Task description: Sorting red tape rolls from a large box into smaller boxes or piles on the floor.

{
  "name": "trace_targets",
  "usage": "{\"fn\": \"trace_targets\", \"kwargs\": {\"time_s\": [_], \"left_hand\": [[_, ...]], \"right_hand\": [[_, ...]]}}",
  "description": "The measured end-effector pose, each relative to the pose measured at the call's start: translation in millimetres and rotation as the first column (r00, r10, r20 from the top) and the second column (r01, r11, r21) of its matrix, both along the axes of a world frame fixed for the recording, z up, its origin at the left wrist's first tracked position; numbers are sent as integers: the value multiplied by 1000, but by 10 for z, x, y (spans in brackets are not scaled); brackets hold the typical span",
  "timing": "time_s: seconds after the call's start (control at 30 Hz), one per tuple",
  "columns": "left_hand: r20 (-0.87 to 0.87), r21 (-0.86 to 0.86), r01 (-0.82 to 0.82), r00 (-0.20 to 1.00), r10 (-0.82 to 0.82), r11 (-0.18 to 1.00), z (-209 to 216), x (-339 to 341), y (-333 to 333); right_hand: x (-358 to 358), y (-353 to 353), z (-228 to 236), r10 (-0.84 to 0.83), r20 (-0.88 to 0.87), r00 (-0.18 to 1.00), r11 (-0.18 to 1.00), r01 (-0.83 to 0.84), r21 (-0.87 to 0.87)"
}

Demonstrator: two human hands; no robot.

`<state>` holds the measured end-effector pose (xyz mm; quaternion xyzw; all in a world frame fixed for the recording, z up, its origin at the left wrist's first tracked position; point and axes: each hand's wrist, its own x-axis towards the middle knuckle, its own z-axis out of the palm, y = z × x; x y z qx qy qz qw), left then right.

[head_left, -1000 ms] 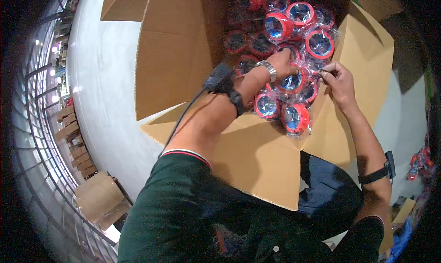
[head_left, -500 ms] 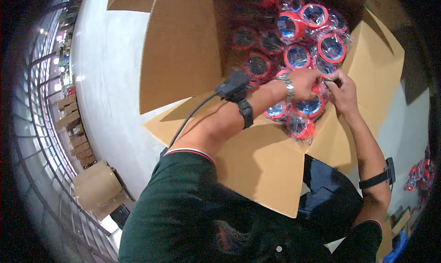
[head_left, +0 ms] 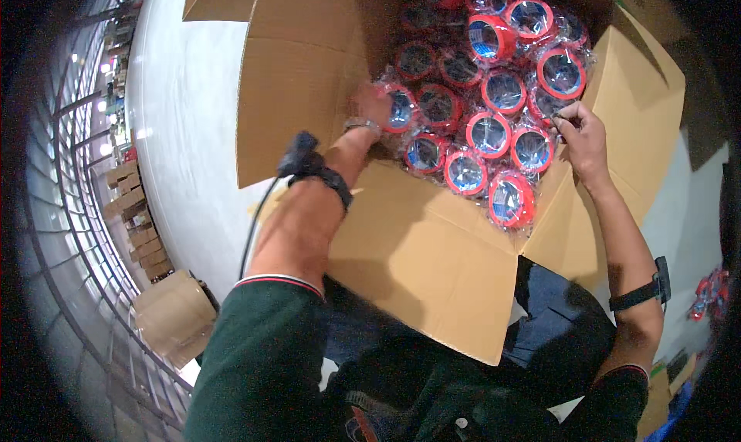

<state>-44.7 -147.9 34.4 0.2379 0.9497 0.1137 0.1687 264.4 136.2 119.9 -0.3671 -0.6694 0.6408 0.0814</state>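
Many red tape rolls (head_left: 488,135) with blue inner cores, wrapped in clear plastic film, fill an open cardboard box (head_left: 432,264) in front of me. My left hand (head_left: 372,106) reaches to the left side of the pile, right beside a wrapped tape roll (head_left: 400,108). Motion blurs its fingers, so their grip does not show. At the right edge of the pile, above the box's right flap, my right hand (head_left: 584,139) is closed in a pinch. Something small and dark pokes out at its fingertips, too small to name.
The box's tall left flap (head_left: 297,87) stands beside my left forearm, and its right flap (head_left: 637,110) slopes outward. Pale floor (head_left: 181,125) lies to the left, with stacked cartons (head_left: 139,226) beyond. More red rolls (head_left: 708,294) are at the far right.
My left hand has moved left from the pile's right side, away from my right hand, uncovering several rolls. My right hand stays pinched near the same spot.
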Motion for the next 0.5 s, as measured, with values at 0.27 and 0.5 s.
{"fn": "trace_targets", "kwargs": {"time_s": [0.27,0.5], "left_hand": [[-55,-86,-558,830,556,825,-562,290,-447],[-286,-627,-390,920,266,674,-972,-384,-1236]], "right_hand": [[-93,-117,-14,82,52,995,968,-91,232],[-478,-396,208,196,-76,978,955,-173,242]]}}
